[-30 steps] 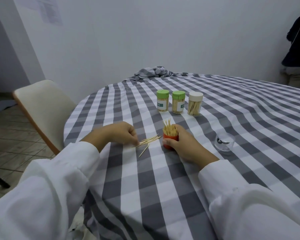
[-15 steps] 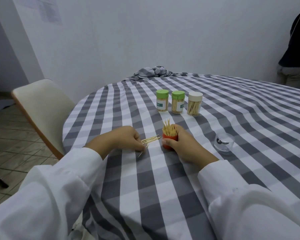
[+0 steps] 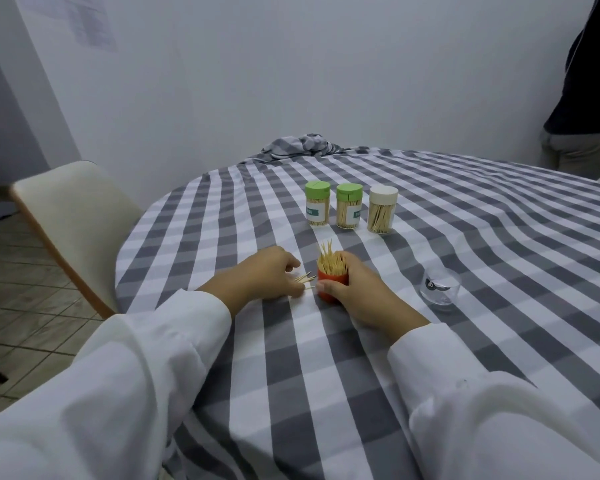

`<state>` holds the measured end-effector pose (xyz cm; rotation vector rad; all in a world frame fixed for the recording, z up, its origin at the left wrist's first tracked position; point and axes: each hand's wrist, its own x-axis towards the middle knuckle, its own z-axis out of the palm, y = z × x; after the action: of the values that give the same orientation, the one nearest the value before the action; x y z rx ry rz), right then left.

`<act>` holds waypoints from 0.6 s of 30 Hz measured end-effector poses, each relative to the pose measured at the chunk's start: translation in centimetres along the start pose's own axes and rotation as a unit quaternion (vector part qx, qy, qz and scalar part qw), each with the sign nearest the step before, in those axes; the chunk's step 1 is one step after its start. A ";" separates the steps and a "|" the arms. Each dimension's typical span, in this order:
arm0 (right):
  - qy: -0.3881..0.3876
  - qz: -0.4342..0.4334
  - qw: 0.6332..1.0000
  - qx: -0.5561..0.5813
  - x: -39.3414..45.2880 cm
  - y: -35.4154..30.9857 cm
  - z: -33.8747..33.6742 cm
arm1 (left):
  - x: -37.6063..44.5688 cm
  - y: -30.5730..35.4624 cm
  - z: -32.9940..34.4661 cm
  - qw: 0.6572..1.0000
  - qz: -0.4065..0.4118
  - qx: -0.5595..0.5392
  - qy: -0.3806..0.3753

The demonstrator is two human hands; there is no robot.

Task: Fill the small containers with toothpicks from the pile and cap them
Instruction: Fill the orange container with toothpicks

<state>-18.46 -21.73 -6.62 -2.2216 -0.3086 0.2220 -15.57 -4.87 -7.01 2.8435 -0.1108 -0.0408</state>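
Note:
A small red container (image 3: 331, 281) stands upright on the checked tablecloth, stuffed with toothpicks that stick out of its top. My right hand (image 3: 359, 292) grips it from the right side, thumb across its front. Just left of it a few loose toothpicks (image 3: 305, 279) lie on the cloth. My left hand (image 3: 269, 277) rests there with its fingers curled over them, pinching their near ends. Behind stand three capped containers full of toothpicks: two with green caps (image 3: 317, 207) (image 3: 349, 210) and one with a white cap (image 3: 382, 213).
A clear lid or cup (image 3: 440, 289) sits on the cloth to the right of my right hand. A cream chair (image 3: 73, 220) stands at the table's left edge. A person (image 3: 589, 98) stands at the far right by the wall. Bunched cloth (image 3: 300, 147) lies at the table's back.
My left hand has slid right towards the red container, gathering the loose toothpicks closer to it. My right hand and the container have stayed in place.

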 end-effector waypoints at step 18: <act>-0.005 0.000 1.000 0.005 -0.1 0.1 -0.1 | -1.7 -0.4 1.8 0.978 0.014 0.206 0.042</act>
<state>-18.48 -21.86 -6.63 -2.2123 -0.3118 0.2353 -17.32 -4.89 -8.84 3.2501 -0.1588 0.1228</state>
